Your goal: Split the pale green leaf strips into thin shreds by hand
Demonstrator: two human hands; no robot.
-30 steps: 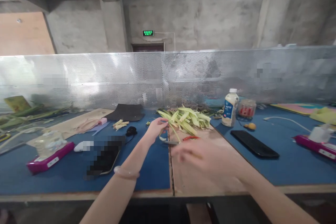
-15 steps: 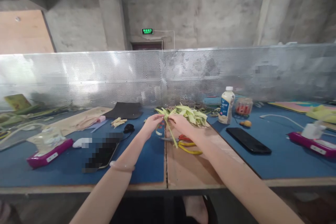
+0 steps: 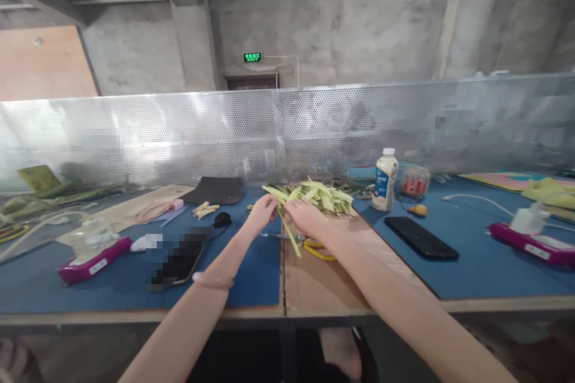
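Observation:
My left hand (image 3: 262, 214) and my right hand (image 3: 304, 215) work close together over the middle of the table. Both have their fingers pinched on a green leaf strip (image 3: 292, 239), whose tail hangs down toward me while other blades fan out above the fingers. Just behind my right hand lies a heap of pale green leaves (image 3: 330, 197). Yellow-handled scissors (image 3: 321, 252) rest on the table beneath the hands, partly hidden by my right wrist. The exact grip of the fingertips is too small to make out.
Left of me lie a blurred-out phone (image 3: 182, 257), a black object (image 3: 221, 219) and a purple power strip (image 3: 96, 260). Rightward are a milk bottle (image 3: 384, 182), a clear jar (image 3: 414, 181), a black phone (image 3: 421, 237) and another power strip (image 3: 532, 244). A perforated metal screen (image 3: 314, 131) stands behind.
My fingers have shifted slightly on the strip, and my right hand has moved a little left, toward my left hand. The strip's tail swings slightly left. The view has shifted a little.

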